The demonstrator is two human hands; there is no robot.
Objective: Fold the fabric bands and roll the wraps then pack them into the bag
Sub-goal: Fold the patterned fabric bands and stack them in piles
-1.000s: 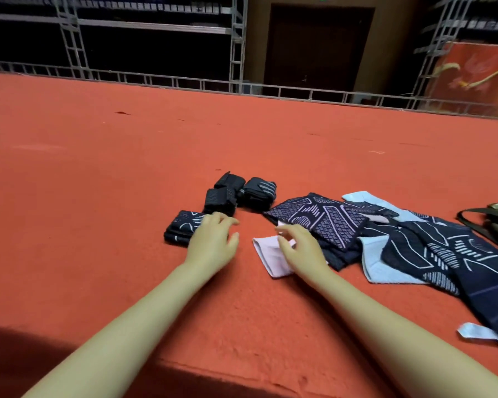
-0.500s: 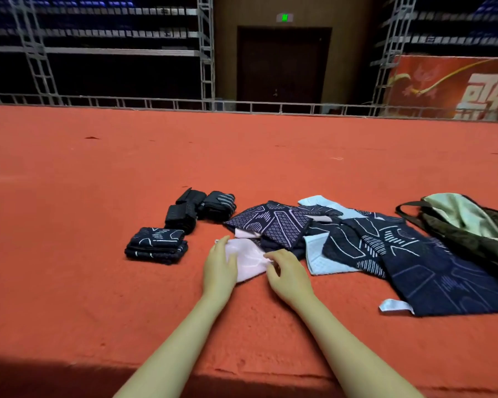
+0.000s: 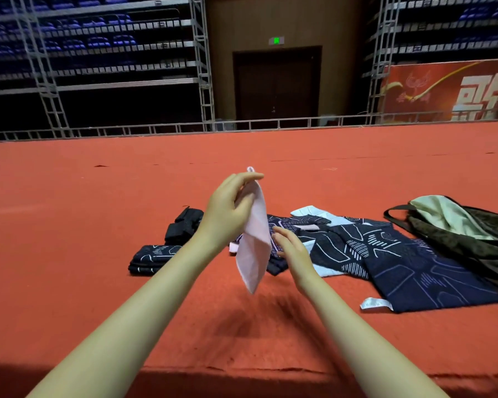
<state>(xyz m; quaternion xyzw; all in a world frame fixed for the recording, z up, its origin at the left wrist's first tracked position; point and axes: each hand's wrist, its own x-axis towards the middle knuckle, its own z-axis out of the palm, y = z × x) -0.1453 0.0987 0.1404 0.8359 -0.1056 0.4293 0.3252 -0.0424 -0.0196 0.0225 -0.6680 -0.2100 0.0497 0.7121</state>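
Head view, listed by us from largest to smallest, with the risk each item carries.

Carpet (image 3: 69,225): red, bears everything; its near edge drops off just below our forearms. Anything we let fall close in could slide over that edge.

Loose bands (image 3: 400,254): dark patterned cloths, unfolded and overlapping, spread right of centre. One white tag sticks out toward the near edge. We judge that pulling one piece could drag its neighbours and undo their lie.

Bag (image 3: 472,234): olive, slumped at the right edge, pale lining showing. Its mouth looks collapsed; packing one-handed may snag.

Left hand (image 3: 230,208): raised, fingers and thumb pinching the top of the pink band. The pinch is narrow, so a shake could slip it free.

Pink band (image 3: 255,239): hangs in the air from that pinch, above the carpet, its lower corner pointing down. It hangs skewed; a fold begun now would likely come out crooked.

Right hand (image 3: 292,248): holding nothing, fingers relaxed, just beside the pink band's lower part. We cannot tell whether it touches.

Folded band (image 3: 153,258): neat dark stack, left of centre. A careless forearm could topple it.

Wraps (image 3: 184,228): black rolls behind that stack, partly hidden by our left wrist.
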